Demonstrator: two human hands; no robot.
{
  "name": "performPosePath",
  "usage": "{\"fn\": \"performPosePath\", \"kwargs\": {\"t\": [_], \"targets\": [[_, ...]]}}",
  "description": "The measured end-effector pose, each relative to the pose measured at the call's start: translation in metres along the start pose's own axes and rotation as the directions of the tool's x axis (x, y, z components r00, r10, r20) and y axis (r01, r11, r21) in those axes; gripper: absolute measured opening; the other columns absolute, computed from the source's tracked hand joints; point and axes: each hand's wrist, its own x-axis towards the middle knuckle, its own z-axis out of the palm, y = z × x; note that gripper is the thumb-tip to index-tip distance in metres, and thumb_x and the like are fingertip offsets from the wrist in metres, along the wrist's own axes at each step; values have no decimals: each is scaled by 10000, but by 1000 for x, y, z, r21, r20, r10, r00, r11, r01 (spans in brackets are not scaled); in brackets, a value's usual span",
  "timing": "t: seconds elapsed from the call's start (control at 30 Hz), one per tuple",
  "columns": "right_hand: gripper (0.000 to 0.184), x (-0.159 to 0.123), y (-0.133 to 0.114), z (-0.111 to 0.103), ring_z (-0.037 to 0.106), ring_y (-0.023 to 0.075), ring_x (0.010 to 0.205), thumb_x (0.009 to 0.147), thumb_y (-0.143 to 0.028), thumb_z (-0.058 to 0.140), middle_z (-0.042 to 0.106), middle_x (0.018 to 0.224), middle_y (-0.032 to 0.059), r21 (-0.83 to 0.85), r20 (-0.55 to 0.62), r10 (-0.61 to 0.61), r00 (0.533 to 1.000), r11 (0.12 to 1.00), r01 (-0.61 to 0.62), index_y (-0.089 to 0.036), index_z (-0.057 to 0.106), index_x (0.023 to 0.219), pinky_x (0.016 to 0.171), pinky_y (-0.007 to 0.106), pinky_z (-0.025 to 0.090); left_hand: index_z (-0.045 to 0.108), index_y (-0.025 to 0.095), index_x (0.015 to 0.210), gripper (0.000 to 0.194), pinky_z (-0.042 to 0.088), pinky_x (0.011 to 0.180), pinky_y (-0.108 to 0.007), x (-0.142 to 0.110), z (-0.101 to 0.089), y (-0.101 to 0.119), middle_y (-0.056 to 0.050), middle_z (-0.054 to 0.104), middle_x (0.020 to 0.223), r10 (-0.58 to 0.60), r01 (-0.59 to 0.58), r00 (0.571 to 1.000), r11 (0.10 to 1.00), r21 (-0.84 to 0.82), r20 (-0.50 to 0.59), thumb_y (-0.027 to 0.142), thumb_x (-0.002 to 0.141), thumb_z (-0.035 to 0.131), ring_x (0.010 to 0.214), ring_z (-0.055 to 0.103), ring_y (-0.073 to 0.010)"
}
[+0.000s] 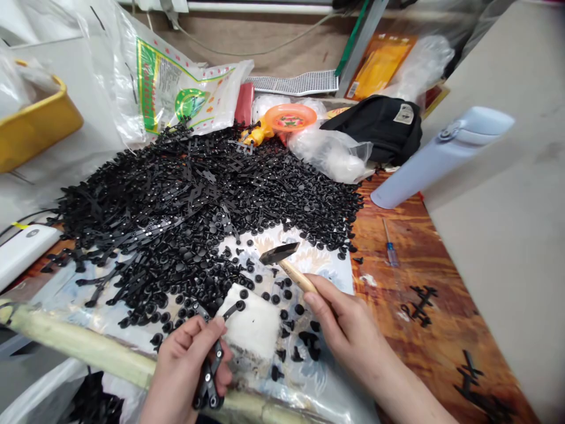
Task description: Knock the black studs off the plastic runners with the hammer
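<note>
Near edge of the surface: a pale pole runs across, passing under the left hand. Left fingers clenched on a black strip, bunched in the grip, with its far end and a black stud reaching over a white pad. Can't tell if the stud touches the pad.

Right hand sits just right of the pad. Right fingers clenched round the wooden handle of a small hammer. Dark metal head is held above loose studs, clear of the pad.

Pad and loose studs lie on a floral sheet. Just beyond, a big heap of black studs and strips covers the middle-left of the surface. White power bank at the left edge.

Right side of the surface: black strip pieces and a blue-handled screwdriver. Far side: tilted pale blue bottle, black bag, orange dish, printed plastic sack. Yellow tub far left.
</note>
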Motion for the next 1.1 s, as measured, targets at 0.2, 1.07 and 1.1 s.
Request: {"fn": "performPosePath", "kwargs": {"t": [0.2,1.07,1.1], "targets": [[458,-11,-12,-5,679,210,970,1028,-256,352,645,1255,42,1,94,-151,984,988,152,-343,346,1478,783,335,553,473,189,556,452,378,288,-146,0,2,-2,50,608,439,7,-7,1000,1000,-17,1,431,582,853,297,502,-82],[483,-25,-3,8,704,207,976,1018,-232,332,664,1246,42,-45,224,-155,962,985,169,-341,361,1488,802,329,599,504,193,595,396,376,372,-188,14,-16,-9,47,569,465,73,-105,992,938,330,107,518,764,653,346,491,-88],[465,-24,0,5,674,202,1057,1027,-257,346,628,1306,21,-27,190,-136,972,989,144,-354,365,1482,834,314,588,519,189,598,402,385,404,-195,14,-20,-8,44,562,466,82,-133,986,909,395,142,529,786,622,374,504,-94]]}}
